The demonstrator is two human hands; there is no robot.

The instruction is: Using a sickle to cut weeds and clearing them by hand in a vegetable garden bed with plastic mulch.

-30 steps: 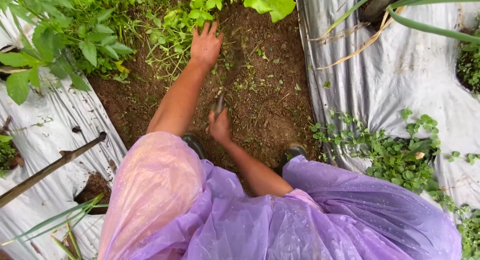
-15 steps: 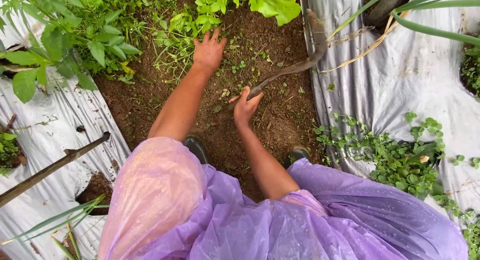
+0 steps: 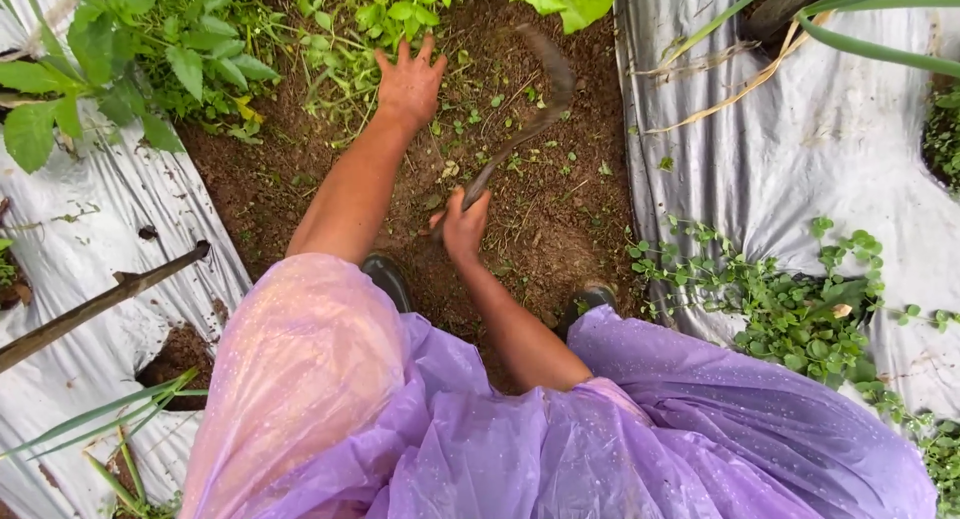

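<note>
Head view shows the right hand (image 3: 462,226) clenched on the handle of a curved sickle (image 3: 535,104) whose long axis runs up and right over bare soil (image 3: 560,229), while the left hand (image 3: 408,79) (fingers spread, holding nothing) presses the weeds (image 3: 350,49) just left of its blade.

The sickle blade (image 3: 545,74) is motion-blurred, its handle seemingly hidden inside the right hand (image 3: 462,227).

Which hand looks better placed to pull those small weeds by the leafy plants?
Probably the left hand: it is open, flat on soil beside the small green weeds. The right hand grips the curved sickle.
</note>
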